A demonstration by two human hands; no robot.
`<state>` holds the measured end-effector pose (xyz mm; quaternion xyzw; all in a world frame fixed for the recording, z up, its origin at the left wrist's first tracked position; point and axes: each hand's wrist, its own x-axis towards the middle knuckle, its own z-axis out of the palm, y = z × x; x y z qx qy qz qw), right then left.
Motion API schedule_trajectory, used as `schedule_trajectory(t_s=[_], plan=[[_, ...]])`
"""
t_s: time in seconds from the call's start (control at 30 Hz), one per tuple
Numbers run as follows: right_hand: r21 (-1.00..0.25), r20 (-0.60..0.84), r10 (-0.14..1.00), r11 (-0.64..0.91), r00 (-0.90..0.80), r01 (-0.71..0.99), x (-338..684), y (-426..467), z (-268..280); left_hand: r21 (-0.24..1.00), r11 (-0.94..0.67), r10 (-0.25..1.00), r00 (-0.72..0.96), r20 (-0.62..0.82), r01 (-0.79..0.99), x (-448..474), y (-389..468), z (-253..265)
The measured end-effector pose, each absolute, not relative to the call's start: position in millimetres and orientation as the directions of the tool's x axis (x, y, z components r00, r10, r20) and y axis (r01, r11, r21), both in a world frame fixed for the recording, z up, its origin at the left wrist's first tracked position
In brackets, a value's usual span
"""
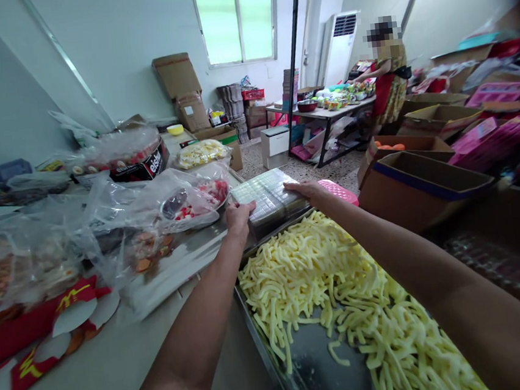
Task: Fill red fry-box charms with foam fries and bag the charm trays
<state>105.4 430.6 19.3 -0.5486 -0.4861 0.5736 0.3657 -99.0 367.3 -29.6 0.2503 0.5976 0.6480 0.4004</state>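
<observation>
Beyond the far end of a metal tray (319,361), my two hands hold a stack of clear plastic packaging (264,190) between them. My left hand (240,216) is closed on the stack's left edge, thumb and fingers pressed together. At the opposite side, my right hand (309,191) grips the right edge, its fingers lying on the top. Exactly what the packaging is, I cannot make out. Pale yellow french-fry-shaped pieces (303,258) are heaped in the tray below my hands, and its dark bottom shows in the middle.
Left on the table lie red fry cartons (52,325) and clear bags (150,199) of small coloured pieces. A pink plastic basket (339,192) is past my right hand. Cardboard boxes (420,189) stand on the right. A person (389,78) works at a far table (330,113).
</observation>
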Motion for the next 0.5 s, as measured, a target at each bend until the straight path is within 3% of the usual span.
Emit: schedule_trajectory(t_s=[0.23, 0.5], plan=[[-0.939, -0.167, 0.981, -0.129, -0.098, 0.318, 110.8, 435.4, 10.3, 0.955, 0.065, 0.82, -0.53, -0.217, -0.29, -100.1, 363.0, -22.1], [-0.759, 0.097, 0.993, 0.116, -0.065, 0.641, 100.9, 453.4, 21.7, 0.962, 0.196, 0.806, -0.528, -0.267, -0.189, -130.8, 374.9, 0.0]])
